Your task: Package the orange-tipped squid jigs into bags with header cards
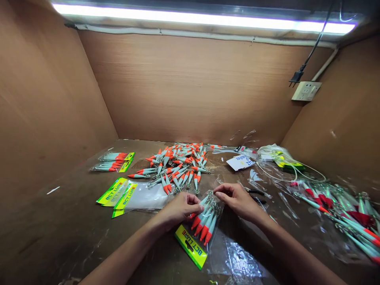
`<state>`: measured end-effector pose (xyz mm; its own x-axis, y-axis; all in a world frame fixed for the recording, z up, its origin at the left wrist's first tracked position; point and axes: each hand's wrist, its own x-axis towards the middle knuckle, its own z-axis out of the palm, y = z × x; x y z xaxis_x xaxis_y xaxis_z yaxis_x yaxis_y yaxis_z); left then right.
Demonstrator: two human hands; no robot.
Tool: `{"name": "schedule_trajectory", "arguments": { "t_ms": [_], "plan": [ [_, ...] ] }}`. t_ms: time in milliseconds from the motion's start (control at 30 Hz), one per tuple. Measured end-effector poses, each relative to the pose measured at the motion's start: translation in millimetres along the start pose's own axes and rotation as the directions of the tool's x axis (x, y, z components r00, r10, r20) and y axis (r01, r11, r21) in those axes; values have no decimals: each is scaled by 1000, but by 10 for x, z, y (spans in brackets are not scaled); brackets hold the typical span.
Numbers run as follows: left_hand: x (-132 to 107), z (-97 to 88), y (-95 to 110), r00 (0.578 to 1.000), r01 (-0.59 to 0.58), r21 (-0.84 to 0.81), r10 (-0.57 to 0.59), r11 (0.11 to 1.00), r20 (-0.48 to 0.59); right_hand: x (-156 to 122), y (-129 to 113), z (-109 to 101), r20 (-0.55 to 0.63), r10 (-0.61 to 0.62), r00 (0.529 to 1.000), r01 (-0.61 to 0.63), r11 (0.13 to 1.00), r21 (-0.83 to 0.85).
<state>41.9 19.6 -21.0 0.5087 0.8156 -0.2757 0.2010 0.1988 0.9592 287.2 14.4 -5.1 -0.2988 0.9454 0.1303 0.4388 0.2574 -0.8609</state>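
Observation:
A clear plastic bag (204,221) with a yellow "BCT LURE" header card lies on the table in front of me, with several pale-green and orange lures inside. My left hand (179,209) pinches the bag's left edge near its mouth. My right hand (236,200) pinches the mouth of the bag from the right, fingers closed on the plastic by the lures' hooks.
A loose pile of lures (178,164) lies behind the hands. Empty header bags (124,196) lie at the left, filled packs (114,161) further back left. More lures with red parts (341,209), plastic wrap, a white card (240,162) and a wall socket (305,91) are at the right.

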Motion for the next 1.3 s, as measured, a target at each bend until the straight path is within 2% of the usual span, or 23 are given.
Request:
{"name": "schedule_trajectory", "arguments": {
  "t_ms": [133,233,500,833,1167,1300],
  "plan": [
    [-17,15,29,999,37,10,-38,999,27,60,146,79,139,95,986,-125,966,228],
    [-20,24,33,999,5,61,-8,998,50,65,168,92,157,131,979,-178,926,334],
    [25,-1,-90,998,-55,67,52,996,42,61,146,63,130,192,973,-228,898,377],
    [30,29,-78,1000,-26,41,25,999,14,55,204,54,187,234,954,-292,868,402],
    [-16,71,-28,999,-43,150,43,988,1,26,98,126,211,196,958,-269,868,418],
    [6,72,-67,1000,-23,101,25,995,-11,25,93,155,189,175,966,-241,872,426]
  ]
}}
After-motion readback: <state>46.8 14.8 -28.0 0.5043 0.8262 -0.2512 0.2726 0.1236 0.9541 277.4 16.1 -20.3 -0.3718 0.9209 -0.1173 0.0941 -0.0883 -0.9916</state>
